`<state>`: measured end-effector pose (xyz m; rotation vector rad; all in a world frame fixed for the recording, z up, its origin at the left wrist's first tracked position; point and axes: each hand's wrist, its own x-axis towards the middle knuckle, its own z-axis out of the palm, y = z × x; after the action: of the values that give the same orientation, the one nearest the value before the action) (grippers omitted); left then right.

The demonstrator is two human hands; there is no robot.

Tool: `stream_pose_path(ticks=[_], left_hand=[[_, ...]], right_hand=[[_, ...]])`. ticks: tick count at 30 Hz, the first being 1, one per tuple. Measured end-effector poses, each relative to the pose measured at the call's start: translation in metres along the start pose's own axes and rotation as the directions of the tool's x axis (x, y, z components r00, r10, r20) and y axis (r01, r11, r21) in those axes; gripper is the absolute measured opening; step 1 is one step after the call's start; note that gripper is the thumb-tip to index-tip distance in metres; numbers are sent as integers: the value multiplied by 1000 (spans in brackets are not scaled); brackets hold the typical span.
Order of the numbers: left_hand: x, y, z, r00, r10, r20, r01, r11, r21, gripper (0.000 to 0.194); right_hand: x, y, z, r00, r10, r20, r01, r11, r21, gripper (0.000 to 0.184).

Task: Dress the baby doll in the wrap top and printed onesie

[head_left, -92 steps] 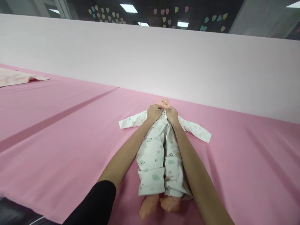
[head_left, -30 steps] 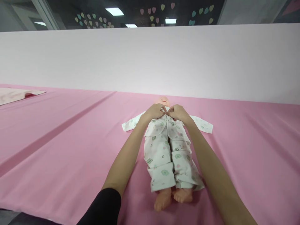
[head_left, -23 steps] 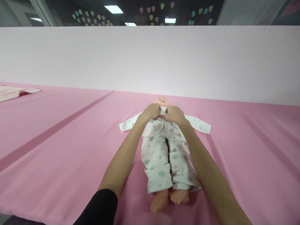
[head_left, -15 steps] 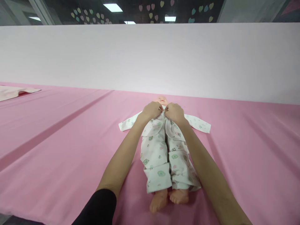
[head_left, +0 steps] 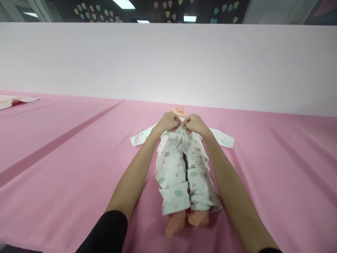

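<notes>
A baby doll [head_left: 180, 111] lies on its back, its head away from me and its bare feet [head_left: 175, 224] towards me. It wears a white printed jacket [head_left: 195, 144] and matching trousers [head_left: 172, 172] with turned-up legs. At the jacket's upper front, just below the doll's chin, my left hand [head_left: 169, 121] pinches one front edge. Opposite it, my right hand [head_left: 196, 125] has its thumb and fingers closed on the other edge. The two edges meet at the chest between my fingertips and part lower down. Any fastener there is too small to make out.
Pink cloth [head_left: 79, 168] covers the surface, with creases running across it. A pale pink piece of fabric [head_left: 15, 100] lies at the far left. Behind the doll stands a white low wall [head_left: 168, 63], with a dark window [head_left: 147, 12] bearing heart stickers above.
My right hand's fingers are less curled, and its fingertips show more beside the jacket edge. Both hands stay at the upper chest. The whole view has shifted slightly.
</notes>
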<state>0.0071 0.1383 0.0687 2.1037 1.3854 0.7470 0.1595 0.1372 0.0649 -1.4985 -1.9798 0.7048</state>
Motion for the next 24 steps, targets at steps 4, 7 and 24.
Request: stream_pose_path(ticks=[4,7,24], left_hand=[[3,-3,1,995,-97,15,98,990,-103,19],[3,0,2,991,-130,11,130,988,-80,22],[5,-1,1,988,-141,61,147,981,-124,20]], right_hand=[[-4,-9,2,999,18,-45,-24,991,-135,22],[-6,-11,3,998,36,-54,-48,969,-240,29],[-5,-8,10,999,-9,-53,-16,887,-461,28]])
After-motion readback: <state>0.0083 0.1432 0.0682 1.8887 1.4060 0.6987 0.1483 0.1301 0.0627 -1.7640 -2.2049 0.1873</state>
